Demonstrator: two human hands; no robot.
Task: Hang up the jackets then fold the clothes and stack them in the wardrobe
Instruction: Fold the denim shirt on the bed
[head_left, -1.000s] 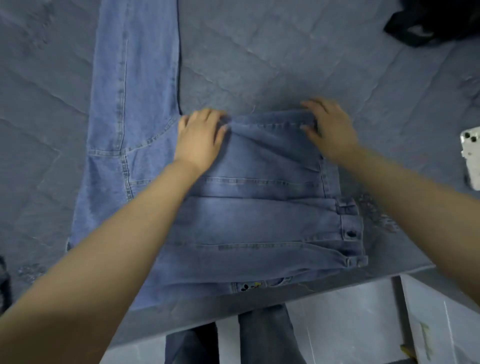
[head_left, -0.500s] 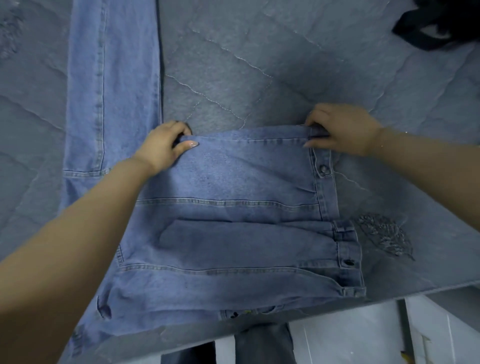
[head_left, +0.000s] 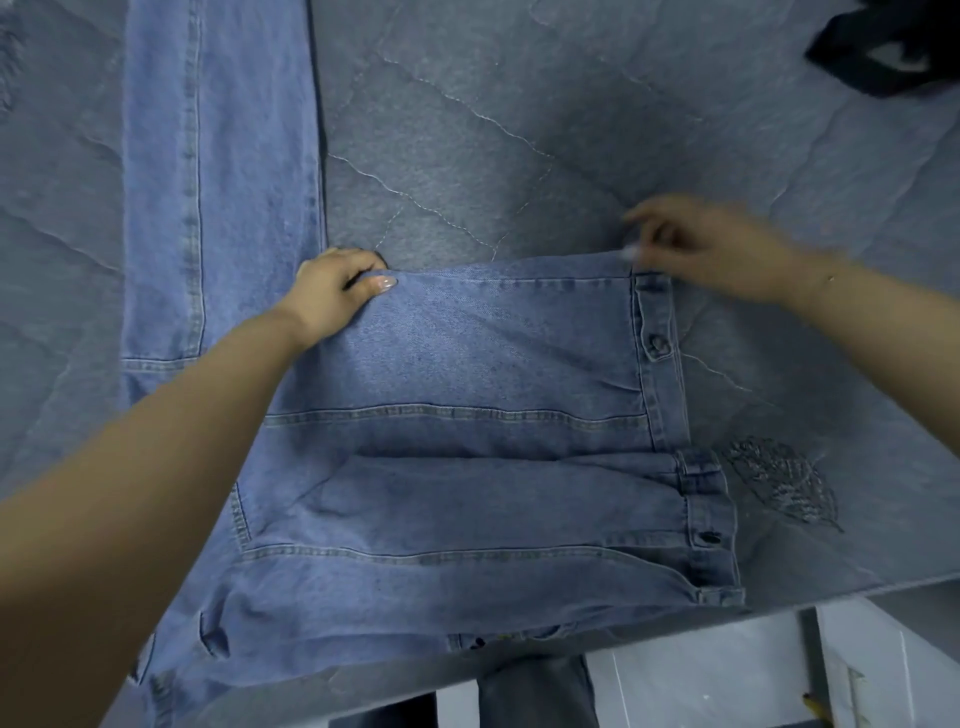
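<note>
A light blue denim garment lies folded in layers on the bed, near its front edge. One long denim part still runs away from me on the left. My left hand grips the far left corner of the top fold, thumb on top and fingers curled under the edge. My right hand is blurred at the far right corner, by the buttoned band. Its thumb and forefinger are spread apart, the thumb tip just touching the flat edge.
The bed's grey-blue quilted cover has an embroidered leaf right of the garment. A black item lies at the far right corner. Below the bed edge are my legs and a white cabinet.
Both hands drew the top fold out flat toward the far side. My right hand, which gripped the right corner half a second ago, has loosened and lifted slightly; the left hand keeps its hold.
</note>
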